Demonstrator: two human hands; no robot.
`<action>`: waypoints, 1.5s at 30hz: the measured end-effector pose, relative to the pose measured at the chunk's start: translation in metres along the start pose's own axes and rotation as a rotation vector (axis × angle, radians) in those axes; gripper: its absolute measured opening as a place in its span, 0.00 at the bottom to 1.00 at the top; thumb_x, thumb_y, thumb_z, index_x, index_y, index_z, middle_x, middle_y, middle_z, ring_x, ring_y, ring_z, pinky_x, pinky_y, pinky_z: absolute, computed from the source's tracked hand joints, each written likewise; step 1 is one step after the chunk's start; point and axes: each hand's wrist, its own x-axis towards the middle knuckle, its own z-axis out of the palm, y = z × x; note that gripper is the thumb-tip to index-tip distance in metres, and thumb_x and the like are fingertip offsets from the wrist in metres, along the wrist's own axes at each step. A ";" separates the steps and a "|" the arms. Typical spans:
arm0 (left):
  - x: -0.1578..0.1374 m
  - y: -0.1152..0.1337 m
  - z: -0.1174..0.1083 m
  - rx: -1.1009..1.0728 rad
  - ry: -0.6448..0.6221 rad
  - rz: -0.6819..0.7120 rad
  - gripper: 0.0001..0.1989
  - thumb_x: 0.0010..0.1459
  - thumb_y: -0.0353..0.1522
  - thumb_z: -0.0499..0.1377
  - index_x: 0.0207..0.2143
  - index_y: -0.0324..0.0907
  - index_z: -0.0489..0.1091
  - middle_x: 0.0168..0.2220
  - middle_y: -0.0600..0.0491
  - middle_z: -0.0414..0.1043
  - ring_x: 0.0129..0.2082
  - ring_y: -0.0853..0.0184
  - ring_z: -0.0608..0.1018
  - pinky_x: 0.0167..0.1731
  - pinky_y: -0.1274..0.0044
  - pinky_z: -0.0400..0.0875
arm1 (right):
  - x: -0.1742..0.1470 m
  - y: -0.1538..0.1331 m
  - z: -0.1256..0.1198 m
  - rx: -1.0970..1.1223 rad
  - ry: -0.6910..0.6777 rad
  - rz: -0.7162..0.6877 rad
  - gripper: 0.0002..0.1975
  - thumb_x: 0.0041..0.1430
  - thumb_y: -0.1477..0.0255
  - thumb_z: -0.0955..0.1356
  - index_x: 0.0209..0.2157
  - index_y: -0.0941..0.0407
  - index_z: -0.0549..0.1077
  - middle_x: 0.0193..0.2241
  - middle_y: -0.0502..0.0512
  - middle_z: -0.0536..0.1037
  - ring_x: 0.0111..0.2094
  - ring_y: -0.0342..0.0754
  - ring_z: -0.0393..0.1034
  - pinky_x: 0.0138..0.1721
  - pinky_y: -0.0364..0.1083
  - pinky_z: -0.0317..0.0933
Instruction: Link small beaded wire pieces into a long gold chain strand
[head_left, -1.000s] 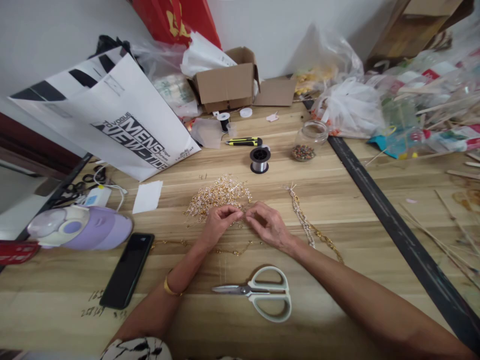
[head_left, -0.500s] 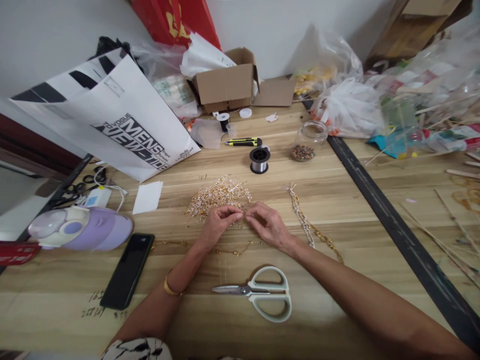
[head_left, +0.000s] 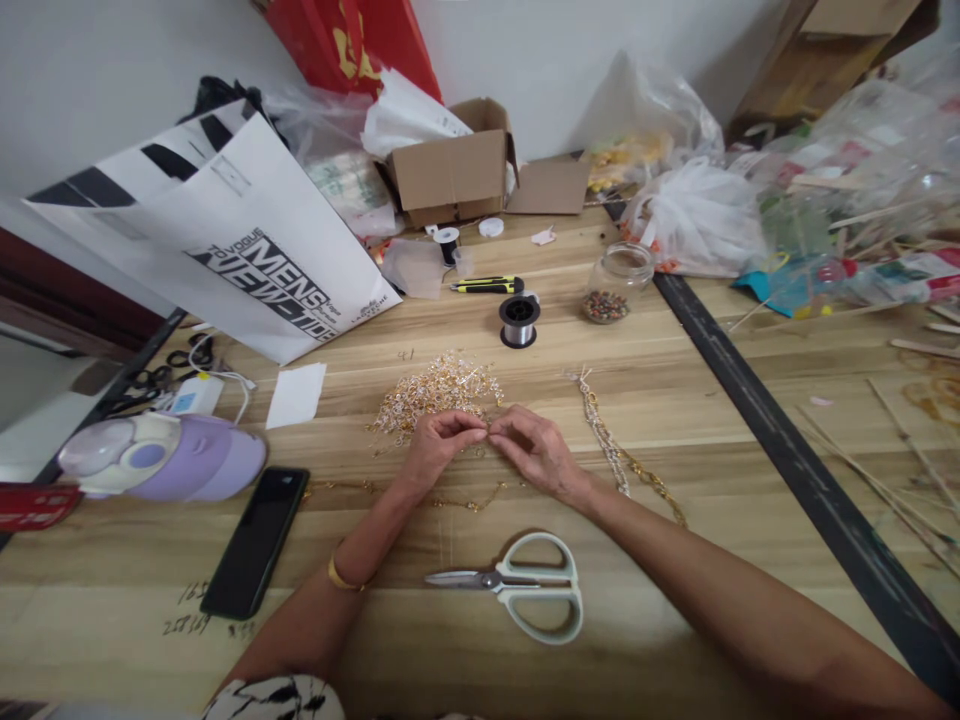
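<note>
My left hand [head_left: 442, 447] and my right hand [head_left: 531, 447] meet fingertip to fingertip over the table, both pinched closed. What lies between the fingers is too small to make out. Just beyond them spreads a pile of gold and clear beads [head_left: 431, 392]. A thin gold beaded strand [head_left: 461, 505] runs along the wood below my left hand, partly hidden by the forearm. To the right of my right hand lie beaded chains [head_left: 600, 430], silvery and gold. Nearer to me rest scissors [head_left: 536, 583] with pale handles, their blades pointing left.
Beyond the beads stand a wire spool [head_left: 519, 322], a yellow-black utility knife [head_left: 486, 285] and a glass jar [head_left: 619, 280] with small beads. At left are a phone [head_left: 255, 543], a purple bottle [head_left: 191, 458] and a white paper bag [head_left: 262, 240]. A cardboard box [head_left: 452, 172] sits behind.
My right hand has shifted slightly left, so its fingertips now touch or nearly touch those of my left hand. The things on the table lie as before.
</note>
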 end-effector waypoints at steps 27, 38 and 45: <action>-0.002 0.002 0.001 0.111 -0.041 0.085 0.09 0.47 0.35 0.64 0.26 0.37 0.75 0.26 0.52 0.75 0.28 0.68 0.73 0.32 0.78 0.67 | -0.001 0.001 0.000 -0.025 0.016 0.037 0.03 0.58 0.72 0.66 0.35 0.56 0.70 0.28 0.52 0.74 0.29 0.44 0.68 0.33 0.44 0.63; -0.005 -0.003 0.001 0.212 -0.011 0.218 0.07 0.50 0.34 0.62 0.27 0.38 0.73 0.27 0.52 0.74 0.29 0.68 0.73 0.32 0.78 0.67 | 0.000 0.001 0.000 -0.025 0.000 -0.017 0.03 0.59 0.73 0.64 0.35 0.56 0.69 0.29 0.54 0.72 0.31 0.46 0.66 0.34 0.45 0.62; -0.006 -0.003 0.002 0.223 -0.016 0.200 0.06 0.51 0.33 0.62 0.27 0.39 0.74 0.26 0.53 0.75 0.28 0.70 0.74 0.31 0.80 0.68 | 0.000 0.002 0.000 -0.021 -0.011 -0.015 0.02 0.60 0.74 0.63 0.34 0.56 0.68 0.28 0.53 0.70 0.30 0.45 0.65 0.32 0.44 0.61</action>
